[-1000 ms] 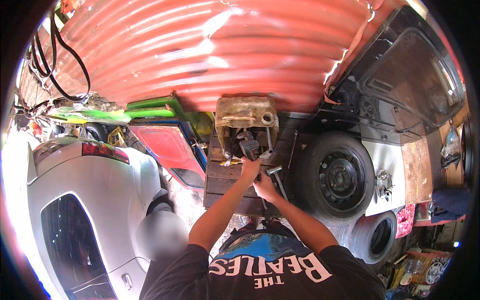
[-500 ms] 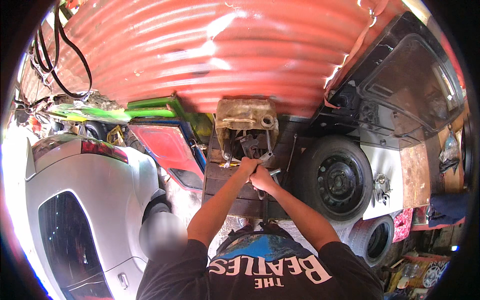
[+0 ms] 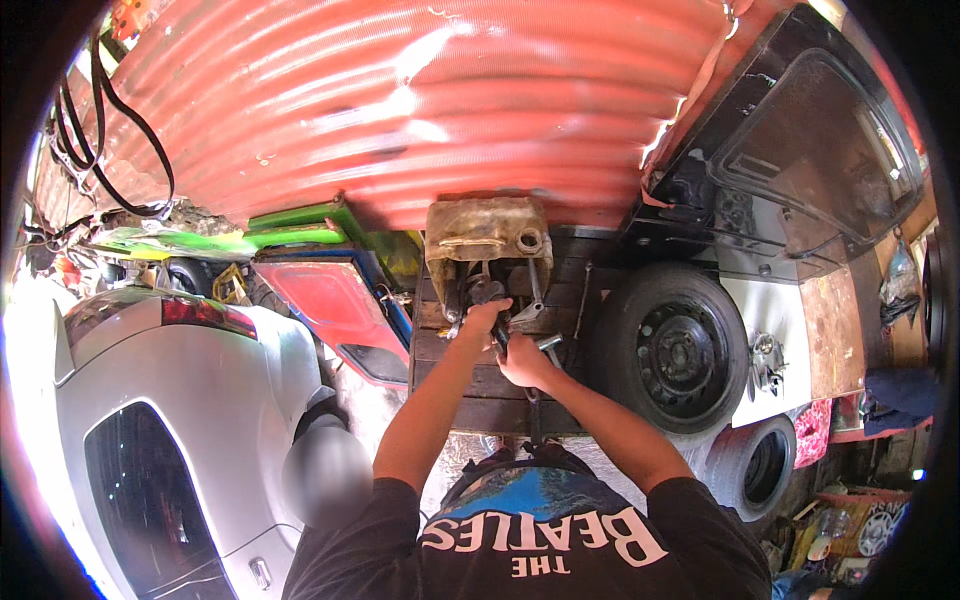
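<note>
Both my hands are closed on a long dark metal tool (image 3: 501, 333) over the wooden bench top (image 3: 468, 385). My left hand (image 3: 486, 316) is round its far part, close to the mouth of a cut-open tan plastic can (image 3: 460, 220). My right hand (image 3: 521, 362) grips the near end; its exact kind is hidden by my fingers. Several dark and silver tools sit in the can, one a wrench (image 3: 535, 284) sticking out. A chrome T-shaped tool (image 3: 549, 345) lies just right of my right hand. Another long thin metal tool (image 3: 583, 300) rests farther right.
A wheel with a tyre (image 3: 622, 350) stands at the bench's right side, with a second tyre (image 3: 728, 476) below it. A silver car (image 3: 240, 400) is on the left beside a red panel (image 3: 315, 295). Red corrugated sheeting (image 3: 330, 120) rises behind the bench.
My hands have moved apart. The left went farther off toward the can, and the right came slightly nearer me, so the dark tool now shows between them.
</note>
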A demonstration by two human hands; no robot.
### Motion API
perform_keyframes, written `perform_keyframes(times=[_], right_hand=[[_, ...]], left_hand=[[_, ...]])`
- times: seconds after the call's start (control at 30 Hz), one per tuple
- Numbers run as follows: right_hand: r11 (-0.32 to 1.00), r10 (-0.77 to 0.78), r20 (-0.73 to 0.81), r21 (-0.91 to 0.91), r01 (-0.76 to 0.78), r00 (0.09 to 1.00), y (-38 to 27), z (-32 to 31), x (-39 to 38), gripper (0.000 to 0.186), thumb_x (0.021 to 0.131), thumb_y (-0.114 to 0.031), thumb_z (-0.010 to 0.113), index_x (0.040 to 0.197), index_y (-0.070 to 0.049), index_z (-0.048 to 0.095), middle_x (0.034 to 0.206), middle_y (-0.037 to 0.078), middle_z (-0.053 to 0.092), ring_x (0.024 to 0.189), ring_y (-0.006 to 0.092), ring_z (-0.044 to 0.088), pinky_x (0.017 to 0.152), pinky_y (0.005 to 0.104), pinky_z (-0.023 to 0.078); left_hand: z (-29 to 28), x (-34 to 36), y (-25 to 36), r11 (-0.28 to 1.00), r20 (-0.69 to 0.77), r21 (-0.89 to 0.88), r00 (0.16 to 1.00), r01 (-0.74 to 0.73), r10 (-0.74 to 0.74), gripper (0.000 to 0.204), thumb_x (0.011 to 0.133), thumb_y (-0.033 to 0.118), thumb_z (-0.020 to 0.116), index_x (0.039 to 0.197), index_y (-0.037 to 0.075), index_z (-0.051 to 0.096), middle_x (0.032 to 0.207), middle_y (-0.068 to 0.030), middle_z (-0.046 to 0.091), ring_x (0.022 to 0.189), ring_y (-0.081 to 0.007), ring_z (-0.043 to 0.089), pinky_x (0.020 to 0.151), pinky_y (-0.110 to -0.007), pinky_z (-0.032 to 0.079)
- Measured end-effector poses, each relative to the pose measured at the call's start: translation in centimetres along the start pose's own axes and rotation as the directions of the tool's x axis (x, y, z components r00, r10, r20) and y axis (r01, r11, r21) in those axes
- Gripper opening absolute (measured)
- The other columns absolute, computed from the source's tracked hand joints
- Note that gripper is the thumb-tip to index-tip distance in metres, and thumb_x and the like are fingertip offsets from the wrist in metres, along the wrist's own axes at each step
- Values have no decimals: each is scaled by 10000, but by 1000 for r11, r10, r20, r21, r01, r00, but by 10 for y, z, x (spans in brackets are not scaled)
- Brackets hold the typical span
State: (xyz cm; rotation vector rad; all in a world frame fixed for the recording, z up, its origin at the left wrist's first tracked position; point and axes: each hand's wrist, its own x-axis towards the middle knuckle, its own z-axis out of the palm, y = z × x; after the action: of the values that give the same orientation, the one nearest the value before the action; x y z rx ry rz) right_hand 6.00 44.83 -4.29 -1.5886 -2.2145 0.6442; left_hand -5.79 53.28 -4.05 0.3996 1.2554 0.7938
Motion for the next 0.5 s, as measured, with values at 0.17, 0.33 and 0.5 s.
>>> perform_keyframes(times=[0.17,0.33,0.5], right_hand=[[966,-39,167,-245,79,985,-5,-40,17,291,857,-138,562,1042,80,513,806,205,662,733,345,691,614,452,554],[934,95,114,-354,-49,989,-12,-51,47,275,863,-176,563,1011,55,582,914,198,697,811,342,709,675,457,557],[941,254,211,-280,-191,944,2,-42,86,324,873,-217,573,1027,67,595,981,245,686,915,378,692,778,464,554]], left_hand=[[-2,18,2,994,-66,-98,996,49,-55,195,876,222,672,923,41,616,764,-66,586,618,-223,559,498,-394,464],[9,37,8,991,-63,-127,997,-48,41,233,914,277,616,906,45,598,766,-65,585,614,-208,554,534,-370,461],[-9,61,-6,979,-174,73,964,-191,201,310,954,320,503,954,26,600,795,-77,599,642,-211,550,602,-402,445]])
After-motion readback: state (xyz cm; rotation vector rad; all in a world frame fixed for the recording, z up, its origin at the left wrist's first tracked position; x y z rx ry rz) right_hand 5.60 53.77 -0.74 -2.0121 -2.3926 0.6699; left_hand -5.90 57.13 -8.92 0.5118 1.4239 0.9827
